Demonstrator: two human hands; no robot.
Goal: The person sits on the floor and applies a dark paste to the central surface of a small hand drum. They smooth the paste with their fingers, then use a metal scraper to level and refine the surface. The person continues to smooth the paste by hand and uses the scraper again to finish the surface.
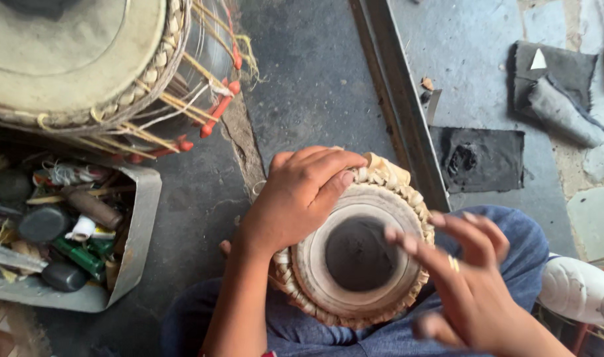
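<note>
Head view, dark cracked floor, left hand fingers gripping small drum, right hand fingers spread

Dark grey floor was cracked at 11 o'clock; a metal rail was laid diagonally toward 12; paler patched concrete was seen at 2.

A large metal-bodied drum with braided rim and orange-beaded lacing stands top left above a grey metal tray of cluttered tools, while dark cloth scraps and a white plastic tool lie at right.
</note>
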